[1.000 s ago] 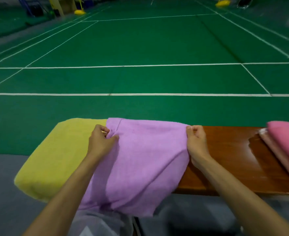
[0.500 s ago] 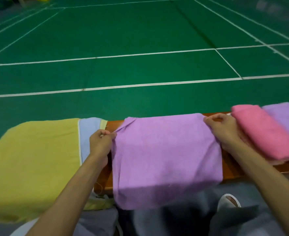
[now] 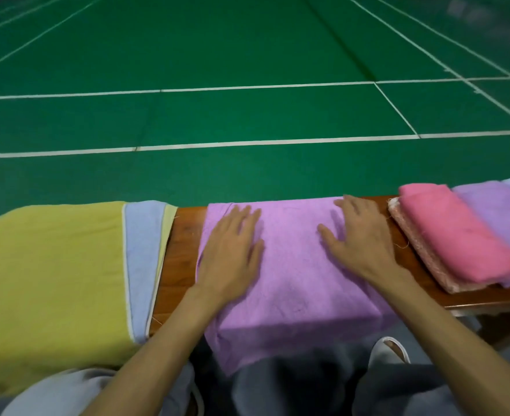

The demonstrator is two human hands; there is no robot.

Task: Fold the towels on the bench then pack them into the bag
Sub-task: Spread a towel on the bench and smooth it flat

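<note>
A lilac towel lies across the brown wooden bench, its near edge hanging over the front. My left hand rests flat on the towel's left half, fingers straight. My right hand presses flat on its right half, fingers spread. To the right, a folded pink towel lies on a pale patterned one, with a folded purple towel beside it. On the left sit a yellow towel and a light blue one. No bag is in view.
Green court floor with white lines stretches beyond the bench. My knees in grey trousers and a white shoe show below the bench's front edge. Bare bench wood shows between the lilac and blue towels.
Both hands let go of the lilac towel's top corners and now lie flat on it. The towel has settled on the bench, and the view has dipped lower.
</note>
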